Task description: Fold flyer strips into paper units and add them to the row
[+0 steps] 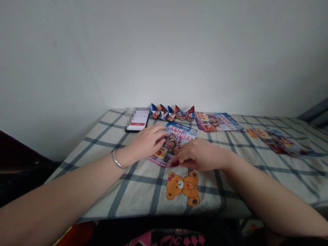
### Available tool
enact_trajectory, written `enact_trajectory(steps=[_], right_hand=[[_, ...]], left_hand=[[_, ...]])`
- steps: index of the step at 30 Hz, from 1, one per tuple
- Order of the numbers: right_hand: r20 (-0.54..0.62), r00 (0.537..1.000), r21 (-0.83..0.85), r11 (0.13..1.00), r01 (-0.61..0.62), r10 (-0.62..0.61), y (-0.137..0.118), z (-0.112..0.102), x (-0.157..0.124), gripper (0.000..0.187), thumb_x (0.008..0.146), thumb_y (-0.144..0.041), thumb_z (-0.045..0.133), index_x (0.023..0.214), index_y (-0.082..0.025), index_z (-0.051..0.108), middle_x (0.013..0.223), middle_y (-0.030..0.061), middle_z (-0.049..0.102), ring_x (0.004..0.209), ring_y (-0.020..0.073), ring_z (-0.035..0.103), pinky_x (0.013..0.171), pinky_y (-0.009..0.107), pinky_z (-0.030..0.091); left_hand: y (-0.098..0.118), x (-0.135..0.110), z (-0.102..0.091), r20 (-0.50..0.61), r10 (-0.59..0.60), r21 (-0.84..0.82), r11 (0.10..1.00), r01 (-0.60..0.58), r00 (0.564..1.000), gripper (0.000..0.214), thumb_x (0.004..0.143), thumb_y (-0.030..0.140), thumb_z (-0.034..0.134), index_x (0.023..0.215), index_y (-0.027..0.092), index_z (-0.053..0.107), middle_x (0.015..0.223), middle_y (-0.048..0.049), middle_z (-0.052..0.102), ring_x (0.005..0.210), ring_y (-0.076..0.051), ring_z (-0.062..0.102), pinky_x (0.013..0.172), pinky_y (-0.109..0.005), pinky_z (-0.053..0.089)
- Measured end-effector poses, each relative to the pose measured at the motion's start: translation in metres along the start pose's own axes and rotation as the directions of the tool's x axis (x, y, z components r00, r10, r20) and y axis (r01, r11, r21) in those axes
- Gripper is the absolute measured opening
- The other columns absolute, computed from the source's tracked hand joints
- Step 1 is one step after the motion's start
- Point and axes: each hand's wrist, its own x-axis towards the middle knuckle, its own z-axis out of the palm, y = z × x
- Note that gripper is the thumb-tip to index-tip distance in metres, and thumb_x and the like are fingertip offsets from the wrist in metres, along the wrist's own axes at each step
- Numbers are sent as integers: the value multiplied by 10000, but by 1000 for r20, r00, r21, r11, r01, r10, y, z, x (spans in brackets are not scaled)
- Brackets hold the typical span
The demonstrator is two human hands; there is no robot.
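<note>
A colourful printed flyer [176, 138] lies flat on a checked cloth [143, 191] in front of me. My left hand [145, 141], with a silver bangle on the wrist, rests on the flyer's left edge, fingers stretched flat. My right hand [198, 153] sits at the flyer's near right corner, fingers curled and pinching the paper there. Behind the flyer stands a row of several small folded paper shapes [173, 113] made from the same kind of print.
A phone [137, 122] with a lit screen lies at the back left. Two more flyers lie to the right, one [217, 121] near the wall and one [278, 141] further right. A bear picture [183, 186] is printed on the cloth. A white wall stands close behind.
</note>
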Motion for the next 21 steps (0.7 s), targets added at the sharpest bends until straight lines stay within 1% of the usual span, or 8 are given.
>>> enact_trajectory(steps=[4, 6, 8, 10, 12, 15, 18, 21], right_hand=[[66, 998, 121, 993, -10, 2, 7, -3, -1, 118, 806, -121, 583, 802, -207, 663, 939, 10, 726, 875, 133, 631, 740, 264, 434], [91, 996, 180, 984, -15, -1, 10, -6, -2, 117, 770, -83, 583, 762, -193, 624, 955, 12, 728, 858, 125, 632, 739, 255, 444], [85, 996, 178, 983, -33, 18, 11, -8, -4, 137, 740, -54, 579, 767, -185, 611, 956, 17, 726, 845, 123, 628, 742, 253, 448], [59, 997, 122, 991, -63, 56, 11, -10, -6, 160, 729, -61, 596, 825, -182, 635, 933, 23, 716, 828, 128, 619, 743, 257, 448], [29, 998, 54, 997, -59, 57, 10, -10, -6, 191, 750, -110, 632, 922, -186, 669, 928, 28, 708, 831, 137, 609, 756, 267, 445], [10, 999, -23, 999, 36, -36, 8, -4, -2, 204, 819, -207, 659, 1019, -193, 693, 937, 34, 708, 868, 150, 604, 791, 285, 438], [-38, 994, -57, 993, 101, -103, 7, 7, 5, 196, 891, -298, 624, 1037, -196, 706, 1003, 48, 713, 940, 165, 611, 817, 294, 442], [-61, 988, -27, 989, 144, -145, 8, 13, 10, 197, 934, -286, 571, 1001, -194, 732, 1065, 57, 722, 1005, 175, 614, 882, 313, 443]], left_hand=[[-3, 0, 4, 89, 7, 2, 1000, -7, 996, 362, 934, 269, 492, 1277, 208, 593, 1446, -81, 487, 1332, -249, 442, 1138, -455, 343], [-5, -1, 7, 151, -4, 23, 1000, 1, 989, 395, 943, 323, 489, 1312, 211, 574, 1492, -81, 444, 1382, -262, 389, 1173, -468, 275], [-6, -2, 9, 206, -29, 59, 998, 17, 978, 444, 954, 388, 473, 1358, 216, 538, 1525, -84, 399, 1414, -281, 342, 1188, -494, 219], [-7, -2, 11, 248, -52, 90, 995, 31, 967, 489, 960, 433, 455, 1401, 225, 493, 1547, -86, 359, 1429, -296, 314, 1183, -506, 210], [-8, -3, 11, 272, -63, 106, 994, 35, 960, 505, 968, 449, 438, 1429, 243, 460, 1558, -79, 339, 1427, -294, 316, 1174, -484, 233], [-8, -2, 11, 295, -64, 117, 993, 30, 953, 510, 977, 446, 418, 1447, 249, 438, 1557, -67, 342, 1421, -281, 321, 1170, -436, 248], [-8, -2, 11, 301, -77, 127, 991, 40, 950, 519, 976, 459, 418, 1450, 247, 434, 1557, -54, 345, 1425, -285, 305, 1172, -435, 239], [-8, -3, 11, 293, -63, 107, 994, 33, 954, 525, 974, 470, 422, 1451, 251, 429, 1558, -45, 346, 1427, -282, 298, 1171, -437, 240]])
